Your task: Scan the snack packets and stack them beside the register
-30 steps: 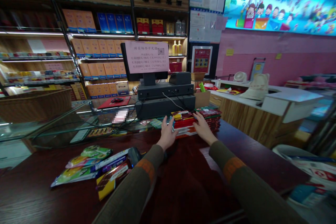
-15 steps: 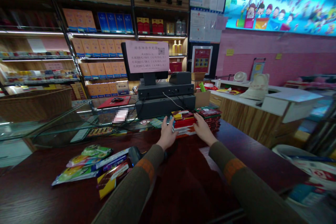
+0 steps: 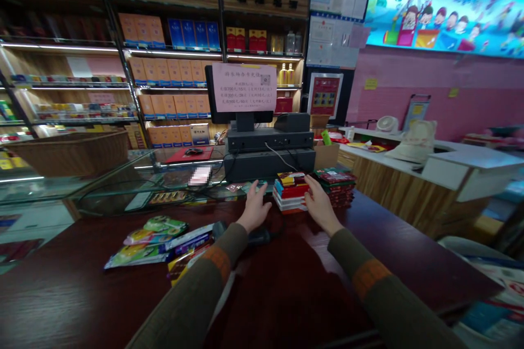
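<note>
A stack of flat packets [image 3: 290,196], red, white and blue with a yellow one on top, rests on the dark red table [image 3: 282,272]. My left hand [image 3: 254,208] is just left of it, apart from the stack, fingers spread and holding nothing. At the stack's right side is my right hand [image 3: 320,204], its fingers apart and the fingertips touching or very near the packets. Another pile of dark red and green packets [image 3: 336,188] stands directly to the right. Colourful snack bags [image 3: 145,245] and a partly hidden dark scanner-like device [image 3: 257,237] lie to the left.
Behind the stacks stand a grey cash-register base [image 3: 268,161] and a monitor with a pink sign [image 3: 244,87]. A glass display case [image 3: 151,174] with loose cables is at the back left, with a wicker basket [image 3: 77,155] on it. A white bin [image 3: 483,262] stands at the right.
My left hand has moved away from the stack's left side, uncovering it. My right hand stays at the right side. The view has shifted a little to the left.
</note>
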`<control>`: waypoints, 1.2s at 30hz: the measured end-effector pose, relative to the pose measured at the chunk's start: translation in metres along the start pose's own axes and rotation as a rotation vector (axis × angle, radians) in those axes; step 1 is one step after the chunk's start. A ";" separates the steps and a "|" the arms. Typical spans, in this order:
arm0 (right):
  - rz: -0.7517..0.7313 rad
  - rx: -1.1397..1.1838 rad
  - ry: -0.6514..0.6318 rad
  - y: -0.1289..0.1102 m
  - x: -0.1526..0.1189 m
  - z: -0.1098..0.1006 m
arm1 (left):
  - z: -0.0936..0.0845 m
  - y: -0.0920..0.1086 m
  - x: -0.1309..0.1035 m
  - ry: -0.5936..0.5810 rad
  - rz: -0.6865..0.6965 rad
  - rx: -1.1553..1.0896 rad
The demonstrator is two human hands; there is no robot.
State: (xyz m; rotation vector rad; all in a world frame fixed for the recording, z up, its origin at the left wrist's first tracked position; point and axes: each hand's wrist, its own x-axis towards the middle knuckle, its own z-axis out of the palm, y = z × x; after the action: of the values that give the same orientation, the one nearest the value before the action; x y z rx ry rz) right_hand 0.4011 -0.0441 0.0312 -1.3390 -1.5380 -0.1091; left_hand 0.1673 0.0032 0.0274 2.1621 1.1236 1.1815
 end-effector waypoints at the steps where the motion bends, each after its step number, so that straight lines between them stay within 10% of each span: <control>1: -0.009 0.011 -0.005 -0.005 0.000 0.004 | -0.005 -0.004 -0.001 0.013 0.010 0.016; 20: -0.124 0.222 -0.219 -0.087 -0.026 0.103 | -0.138 -0.066 -0.049 0.051 -0.036 0.166; 36: -0.196 0.283 -0.486 -0.161 -0.049 0.134 | -0.165 -0.074 -0.111 -0.056 -0.009 0.377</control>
State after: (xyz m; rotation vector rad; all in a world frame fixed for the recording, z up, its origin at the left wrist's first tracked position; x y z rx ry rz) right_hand 0.1861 -0.0500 0.0203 -1.0296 -2.0042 0.3247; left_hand -0.0388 -0.0459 0.0128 2.4425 1.4225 0.9569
